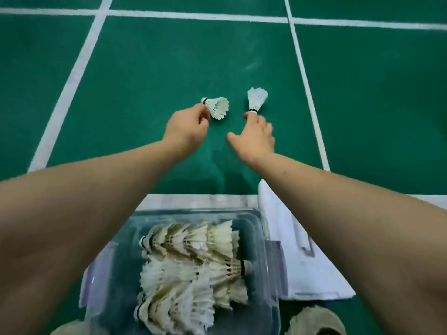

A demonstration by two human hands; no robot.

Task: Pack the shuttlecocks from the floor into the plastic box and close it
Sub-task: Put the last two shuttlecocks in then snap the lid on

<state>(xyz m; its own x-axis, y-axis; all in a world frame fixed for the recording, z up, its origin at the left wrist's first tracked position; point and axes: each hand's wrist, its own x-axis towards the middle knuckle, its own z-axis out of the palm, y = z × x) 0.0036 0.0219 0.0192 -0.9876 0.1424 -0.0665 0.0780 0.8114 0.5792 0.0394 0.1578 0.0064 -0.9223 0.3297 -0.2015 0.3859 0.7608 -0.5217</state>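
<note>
Two white feather shuttlecocks lie on the green court floor ahead of me. My left hand (187, 131) reaches out with curled fingers and pinches the left shuttlecock (217, 107) just below its cork. My right hand (256, 136) is stretched out with the thumb spread wide. Its index fingertip touches the cork of the right shuttlecock (257, 97), whose feathers point away from me. Below my arms, the clear plastic box (264, 240) stands open and holds several packed shuttlecocks (193, 264).
The box's white lid (307, 267) lies on the floor right of the box. White court lines (70, 85) cross the green floor. Two blurred grey rounded shapes (316, 321) sit at the bottom edge on either side of the box.
</note>
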